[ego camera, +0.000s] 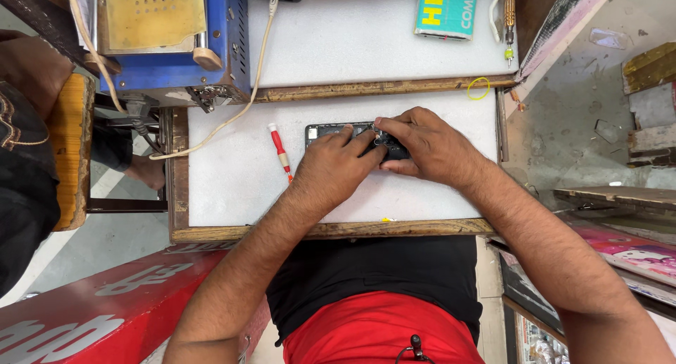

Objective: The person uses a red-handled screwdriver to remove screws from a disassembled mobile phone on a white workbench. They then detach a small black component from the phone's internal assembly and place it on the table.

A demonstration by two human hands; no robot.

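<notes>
**Both hands on an opened phone**

A white worktop [232, 188] in a cramped stall, a blue machine [172, 40] at its far end. The phone [331, 132] lies mid-worktop, back open. Left hand [331, 168] and right hand [429, 147] press on it, fingertips bunched over something tiny — hidden. A slip could scratch the board, I judge. A red screwdriver [279, 147] lies just beside.

Counted around the opened phone [331, 133]: 2 hands on it, left hand [331, 168] & right hand [422, 147]; 1 red-handled screwdriver [279, 147] just left; 1 yellow rubber band [478, 89], 1 teal box [446, 8] beyond.
</notes>
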